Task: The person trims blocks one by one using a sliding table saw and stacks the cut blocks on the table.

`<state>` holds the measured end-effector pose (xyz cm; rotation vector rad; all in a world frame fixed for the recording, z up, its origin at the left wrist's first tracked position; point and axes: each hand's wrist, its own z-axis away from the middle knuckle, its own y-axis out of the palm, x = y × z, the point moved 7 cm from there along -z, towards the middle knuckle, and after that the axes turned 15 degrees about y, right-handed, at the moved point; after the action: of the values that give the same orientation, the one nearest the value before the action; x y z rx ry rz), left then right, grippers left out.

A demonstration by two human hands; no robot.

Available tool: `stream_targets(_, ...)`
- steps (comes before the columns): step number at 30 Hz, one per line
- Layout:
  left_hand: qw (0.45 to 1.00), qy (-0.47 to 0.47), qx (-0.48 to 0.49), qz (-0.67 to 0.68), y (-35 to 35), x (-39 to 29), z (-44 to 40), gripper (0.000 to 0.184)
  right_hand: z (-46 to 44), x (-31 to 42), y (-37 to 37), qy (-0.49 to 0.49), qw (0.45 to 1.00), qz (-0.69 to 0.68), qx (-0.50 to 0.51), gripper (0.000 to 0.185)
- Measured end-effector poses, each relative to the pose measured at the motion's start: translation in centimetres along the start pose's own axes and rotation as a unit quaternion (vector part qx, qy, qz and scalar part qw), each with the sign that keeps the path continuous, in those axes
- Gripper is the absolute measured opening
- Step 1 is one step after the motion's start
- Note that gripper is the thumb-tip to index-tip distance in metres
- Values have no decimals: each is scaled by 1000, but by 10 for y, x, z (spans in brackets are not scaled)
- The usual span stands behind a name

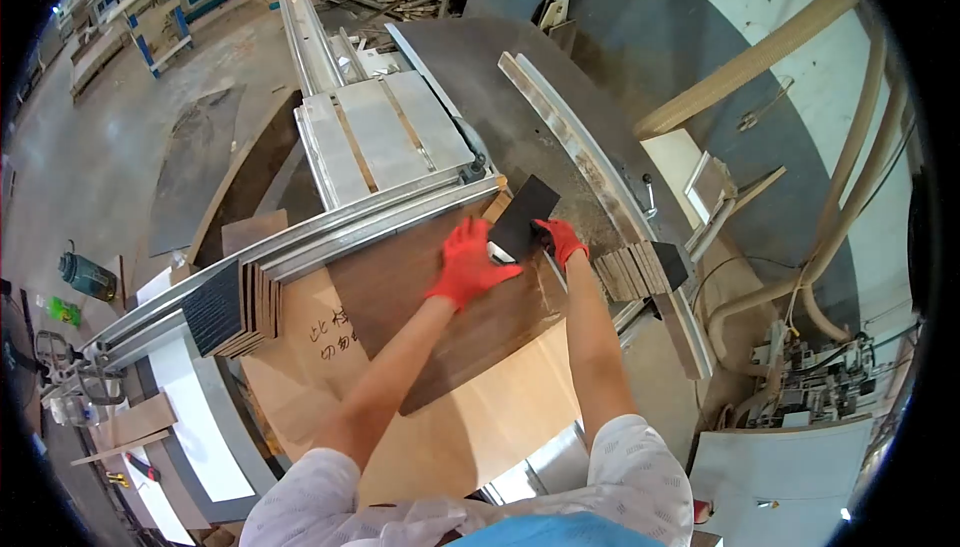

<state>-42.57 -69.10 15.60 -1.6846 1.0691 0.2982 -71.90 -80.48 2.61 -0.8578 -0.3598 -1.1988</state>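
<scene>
A dark rectangular panel point(524, 215) lies at an angle near the end of the metal fence, on the saw table. My right hand point(563, 240), in a red glove, grips its right edge, fingers bent round a small black part. My left hand point(470, 261), also red-gloved, is spread with thumb apart beside a small white piece point(499, 254), left of the panel. Beneath my hands is a brown board point(400, 317). Stacks of dark-faced pieces stand on the left point(232, 312) and right point(642, 271).
A long metal fence point(370, 232) crosses the brown board's far side. Beyond it is a grey sliding table point(395, 137). A rusty rail point(580, 152) runs on the right, with a hose point(750, 62) behind. A bottle point(88, 275) stands far left.
</scene>
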Motion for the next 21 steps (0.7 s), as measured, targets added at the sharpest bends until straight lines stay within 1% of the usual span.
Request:
stream_targets(1,999,-37,12,-13,11,-7,-18,107,5,3,0,11,1000,27,7,39)
stream_targets(2,998,-49,2,-42,27,-9,-28,110,8,3,-1,22,998,55,13,41)
stream_targets(4,992,-73,-20,-101,58,0,-46,115,-23,-14,-12,-75,993,93,-5,43)
stream_targets(5,990,-77,18,-114,67,4,-49,111,0,-3,-7,-5,997,73,-10,42)
stream_targets(6,991,-74,19,-113,67,5,-51,110,11,1,-4,67,996,51,-14,43)
stream_targets(7,991,-72,23,-114,66,4,-51,109,4,10,-5,64,976,200,-52,37)
stream_targets(8,990,-69,33,-117,65,7,-47,108,41,42,3,-47,961,205,-179,36)
stream_targets(9,993,-54,13,-103,63,8,-44,96,96,78,14,-153,901,225,-337,35)
stream_targets(10,988,-37,-6,-149,73,15,-42,95,155,107,30,-218,814,239,-483,35)
stream_targets(12,970,1,-49,-237,103,35,-42,91,208,153,78,-347,801,150,-463,30)
stream_targets(13,989,-7,-60,-134,81,24,-42,93,214,165,115,-384,831,138,-378,32)
stream_targets(14,997,-19,-74,-32,59,12,-42,95,225,178,150,-417,853,123,-290,34)
stream_targets(15,994,-28,-26,-99,62,10,-43,99,274,215,177,-394,885,179,-172,35)
stream_targets(16,985,-37,21,-165,62,9,-44,103,241,210,225,-473,851,182,-138,41)
stream_targets(17,989,-21,-18,-142,62,12,-47,103,241,215,258,-556,798,160,-167,44)
stream_targets(18,990,-16,-24,-137,59,12,-49,103,239,233,286,-511,827,219,-83,44)
stream_targets(19,991,-11,-31,-133,57,12,-51,103,234,241,310,-539,807,218,-102,46)
stream_targets(21,990,-8,-47,-136,53,13,-53,99,201,246,352,-481,807,319,-122,51)
